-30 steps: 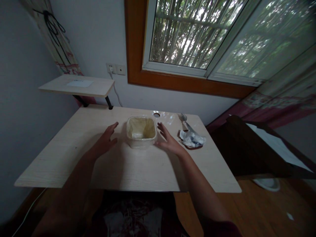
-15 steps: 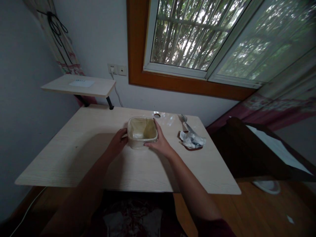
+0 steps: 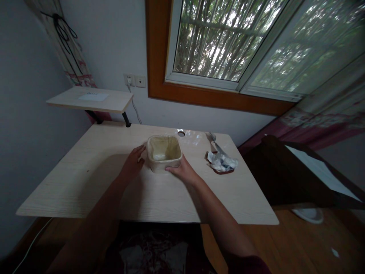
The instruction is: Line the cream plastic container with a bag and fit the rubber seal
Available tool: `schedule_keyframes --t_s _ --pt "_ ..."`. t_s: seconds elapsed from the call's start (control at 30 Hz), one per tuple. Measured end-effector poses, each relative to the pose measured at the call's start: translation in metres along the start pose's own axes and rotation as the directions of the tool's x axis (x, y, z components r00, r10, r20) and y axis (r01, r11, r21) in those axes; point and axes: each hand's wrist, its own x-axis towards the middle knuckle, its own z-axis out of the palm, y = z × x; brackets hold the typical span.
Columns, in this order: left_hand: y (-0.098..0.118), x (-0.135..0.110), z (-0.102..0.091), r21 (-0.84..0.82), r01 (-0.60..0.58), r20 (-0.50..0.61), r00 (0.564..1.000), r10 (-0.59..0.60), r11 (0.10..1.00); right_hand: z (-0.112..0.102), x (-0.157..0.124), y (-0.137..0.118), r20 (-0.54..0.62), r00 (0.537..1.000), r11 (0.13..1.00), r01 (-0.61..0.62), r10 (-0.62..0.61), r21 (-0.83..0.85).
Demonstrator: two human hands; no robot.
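A cream-coloured square container (image 3: pixel 160 167) with rounded corners stands on the pale wooden desk, its open top towards me and its inside yellowish. My right hand (image 3: pixel 184 170) holds its right side, the thumb along the front wall and the fingers mostly hidden behind the side. Just left of the container is my left hand (image 3: pixel 133 161), fingers parted and curved towards the wall, with a small gap between. To the right, a crumpled clear plastic bag (image 3: pixel 224 161) lies on a reddish-brown dish or lid (image 3: pixel 225 172).
A raised shelf (image 3: pixel 65 97) with a paper slip (image 3: pixel 94 96) stands at the desk's back left. Behind the desk (image 3: pixel 108 139) are a wall socket (image 3: pixel 129 80) with a cord and a window. A dark piece of furniture (image 3: pixel 296 179) stands at the right.
My left hand has come away from the container, slightly leftward. The right hand's fingers have slid down from the rim along the side. The container stays about where it was.
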Motion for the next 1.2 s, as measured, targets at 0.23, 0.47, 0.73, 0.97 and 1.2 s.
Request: schedule_keyframes --t_s 0.23,0.47,0.73,0.97,1.2 --pt "0.039 0.002 -0.047 0.082 0.035 -0.214 0.977 -0.017 0.996 -0.054 -0.012 -0.017 -0.014 1.000 0.998 0.004 -0.005 -0.056" --pt "0.079 0.009 -0.037 0.015 0.249 -0.031 0.968 -0.248 0.968 -0.049 0.012 -0.042 -0.322 0.946 0.966 -0.109 0.029 -0.233" --pt "0.090 0.019 -0.028 0.054 0.288 0.212 0.932 -0.293 0.956 -0.031 0.021 -0.051 -0.180 0.975 0.884 -0.195 0.128 -0.426" --pt "0.080 0.020 -0.030 0.039 0.233 0.181 0.955 -0.236 0.972 -0.027 0.011 -0.040 -0.143 0.987 0.894 -0.129 0.074 -0.429" --pt "0.069 0.017 -0.022 0.073 0.172 0.108 0.978 -0.180 0.982 -0.023 0.008 -0.029 -0.105 0.992 0.877 -0.105 0.063 -0.469"
